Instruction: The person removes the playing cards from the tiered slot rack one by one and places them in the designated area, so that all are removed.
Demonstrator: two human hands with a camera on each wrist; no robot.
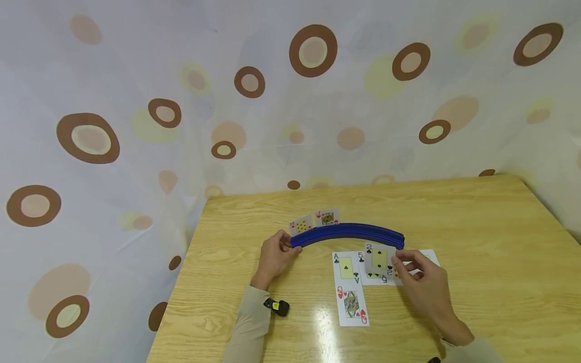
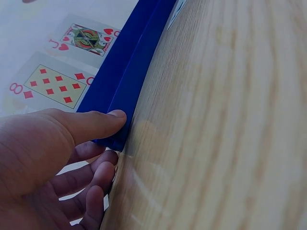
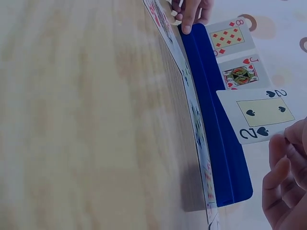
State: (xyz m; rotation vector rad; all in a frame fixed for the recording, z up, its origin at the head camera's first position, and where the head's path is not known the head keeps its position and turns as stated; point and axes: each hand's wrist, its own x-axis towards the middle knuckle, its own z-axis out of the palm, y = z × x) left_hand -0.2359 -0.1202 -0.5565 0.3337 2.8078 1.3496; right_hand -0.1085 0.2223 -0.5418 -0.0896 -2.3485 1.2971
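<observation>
A curved blue card holder (image 1: 349, 231) stands on the table. My left hand (image 1: 274, 257) grips its left end, thumb (image 2: 103, 123) on the front face and fingers curled around the end. Upright in the holder's left part are the eight of diamonds (image 1: 301, 227) and the jack of hearts (image 1: 328, 218). Between thumb and fingertips, my right hand (image 1: 428, 287) pinches the two of spades (image 3: 261, 115) by one edge. In the head view, that card's face is toward me, raised near the holder's right end and overlapping the five of clubs (image 1: 373, 276).
Face up before the holder lie the ace of clubs (image 1: 346, 267), the queen of hearts (image 1: 351, 305) and the five of clubs. Another card (image 1: 428, 256) is partly hidden behind my right hand. A patterned cloth (image 1: 281, 111) hangs behind the wooden table (image 1: 218, 302).
</observation>
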